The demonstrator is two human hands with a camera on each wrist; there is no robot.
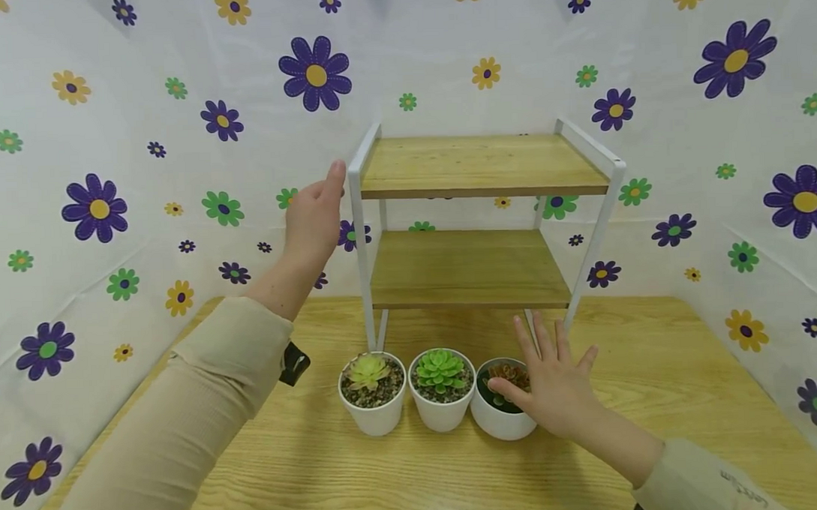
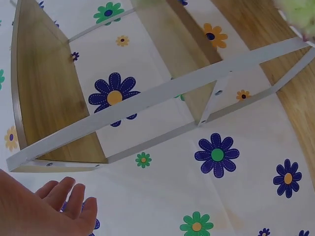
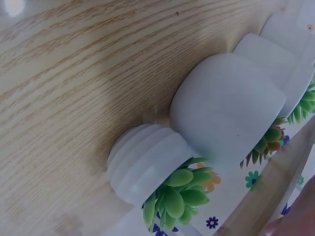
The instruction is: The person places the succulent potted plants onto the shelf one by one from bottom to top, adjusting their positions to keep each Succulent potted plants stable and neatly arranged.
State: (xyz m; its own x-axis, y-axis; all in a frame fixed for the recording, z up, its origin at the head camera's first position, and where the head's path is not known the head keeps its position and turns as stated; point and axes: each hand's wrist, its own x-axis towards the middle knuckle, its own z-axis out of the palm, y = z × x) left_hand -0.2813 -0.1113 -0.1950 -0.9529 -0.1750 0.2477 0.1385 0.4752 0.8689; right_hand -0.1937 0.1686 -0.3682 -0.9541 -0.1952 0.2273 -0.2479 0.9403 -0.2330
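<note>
A two-tier shelf with wooden boards (image 1: 476,264) and a white metal frame (image 1: 361,264) stands on the table. My left hand (image 1: 316,221) is beside its upper left corner, thumb raised. The left wrist view shows those fingers loosely bent, holding nothing, by the frame's end. In front of the shelf, potted succulents stand in a row: a pale yellow-green one (image 1: 368,370), a bright green one (image 1: 442,369) and a brownish one (image 1: 509,375). My right hand (image 1: 555,389) spreads its fingers above the brownish one, partly covering it. A ribbed white pot (image 3: 147,162) is hidden in the head view.
The wooden table (image 1: 274,470) extends around the pots and shelf. White cloth (image 1: 132,92) printed with flowers hangs behind and at both sides, close behind the shelf. The ribbed pot's green succulent (image 3: 179,196) shows in the right wrist view.
</note>
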